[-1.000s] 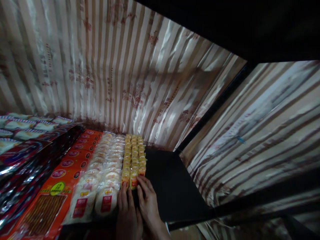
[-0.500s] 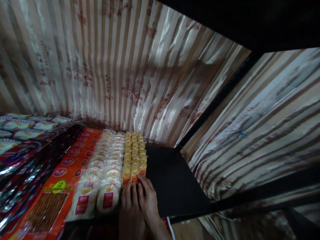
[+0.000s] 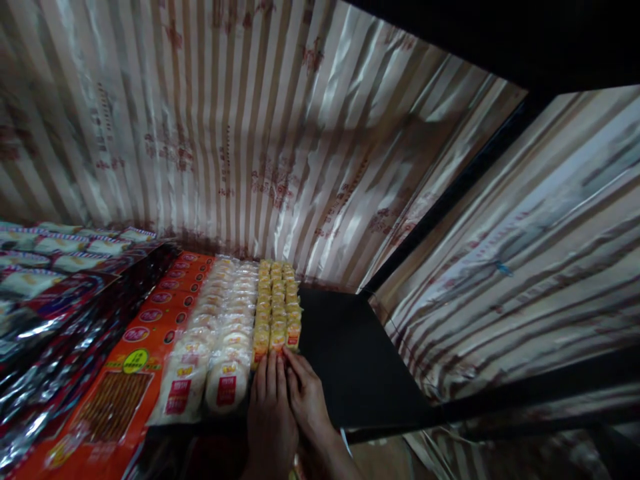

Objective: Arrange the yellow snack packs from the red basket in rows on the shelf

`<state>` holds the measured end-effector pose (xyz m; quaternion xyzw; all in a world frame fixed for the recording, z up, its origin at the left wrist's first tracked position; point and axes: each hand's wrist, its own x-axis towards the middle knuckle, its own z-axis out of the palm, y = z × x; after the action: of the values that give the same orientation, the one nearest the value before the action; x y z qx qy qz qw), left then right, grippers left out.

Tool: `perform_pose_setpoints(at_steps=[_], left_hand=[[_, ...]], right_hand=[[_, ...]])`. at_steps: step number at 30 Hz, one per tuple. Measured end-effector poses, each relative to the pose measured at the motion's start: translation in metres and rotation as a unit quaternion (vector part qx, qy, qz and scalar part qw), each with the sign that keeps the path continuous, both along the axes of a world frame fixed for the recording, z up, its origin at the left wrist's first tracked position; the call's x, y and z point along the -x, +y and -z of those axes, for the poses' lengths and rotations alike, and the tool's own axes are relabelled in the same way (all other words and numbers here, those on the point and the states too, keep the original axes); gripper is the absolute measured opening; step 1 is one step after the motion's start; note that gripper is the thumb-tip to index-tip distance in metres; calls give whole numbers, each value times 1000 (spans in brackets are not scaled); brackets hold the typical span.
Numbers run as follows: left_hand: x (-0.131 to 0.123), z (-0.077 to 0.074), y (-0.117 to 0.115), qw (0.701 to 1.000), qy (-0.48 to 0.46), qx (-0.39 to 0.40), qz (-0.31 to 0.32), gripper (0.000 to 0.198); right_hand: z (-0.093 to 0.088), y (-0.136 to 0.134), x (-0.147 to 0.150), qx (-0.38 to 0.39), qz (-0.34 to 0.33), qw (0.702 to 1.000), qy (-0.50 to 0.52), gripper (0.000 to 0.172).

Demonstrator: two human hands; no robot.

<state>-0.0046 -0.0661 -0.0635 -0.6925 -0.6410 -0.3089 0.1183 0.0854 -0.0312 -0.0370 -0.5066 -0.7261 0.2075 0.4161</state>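
Note:
Small yellow snack packets (image 3: 278,308) stand in three close rows on a black shelf (image 3: 357,360). My left hand (image 3: 273,410) reaches up from below, its fingers stretched out side by side, tips against the front packets. Beside it, my right hand (image 3: 309,397) has its fingers extended, with the fingertips touching the front of the middle and right rows. Neither hand wraps round a packet. Just left of the hands are two rows of clear-wrapped round white crackers (image 3: 227,383) with red labels.
Orange bags of stick snacks (image 3: 117,400) and dark shiny packages (image 3: 75,347) overlap farther left. White packs (image 3: 63,243) lie at the back left. Striped, wrinkled sheeting (image 3: 240,133) hangs behind and to the right, along a black frame post (image 3: 450,197).
The whole scene has shifted slightly right in view. The fingers of my left hand are closer together. Both hands stay at the front of the yellow packets, whose rows look much the same.

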Motion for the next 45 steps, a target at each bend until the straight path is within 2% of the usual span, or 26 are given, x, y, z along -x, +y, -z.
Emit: perform_pose_setpoints(at_steps=[3, 6, 9, 11, 14, 16, 20, 27, 32, 36, 42, 45], left_hand=[[-1, 1, 2, 1000, -7, -15, -17, 45], [-1, 2, 2, 999, -12, -23, -29, 46], [0, 1, 1, 1000, -16, 0, -11, 48], [0, 0, 0, 999, -34, 13, -7, 49], [-1, -2, 0, 998, -61, 25, -1, 50], [-2, -3, 1, 997, -67, 29, 10, 49], [-3, -3, 2, 996, -85, 26, -2, 45], [0, -6, 1, 996, -79, 49, 14, 57], [-1, -2, 2, 996, -81, 49, 3, 62], [-2, 2, 5, 994, -100, 37, 5, 69], [-5, 6, 4, 991, -127, 35, 8, 81], [-10, 9, 5, 987, -156, 23, -7, 86]], right_hand=[[0, -2, -3, -8, -10, 1000, -17, 41], [-9, -2, -6, -27, 17, 998, -56, 38], [-29, 8, -4, -71, 45, 990, -111, 37], [-47, 20, 0, -99, 29, 983, -150, 38], [-68, 41, 12, -103, 2, 974, -201, 39], [-75, 51, 19, -87, -7, 969, -233, 37], [-79, 58, 25, -48, -22, 961, -270, 35], [-90, 81, 31, -40, -3, 953, -301, 42], [-94, 89, 39, -11, -51, 940, -336, 42], [-97, 100, 43, -6, -47, 935, -353, 48], [-91, 119, 57, 50, -76, 921, -379, 59], [-86, 124, 61, 54, -69, 924, -371, 60]])
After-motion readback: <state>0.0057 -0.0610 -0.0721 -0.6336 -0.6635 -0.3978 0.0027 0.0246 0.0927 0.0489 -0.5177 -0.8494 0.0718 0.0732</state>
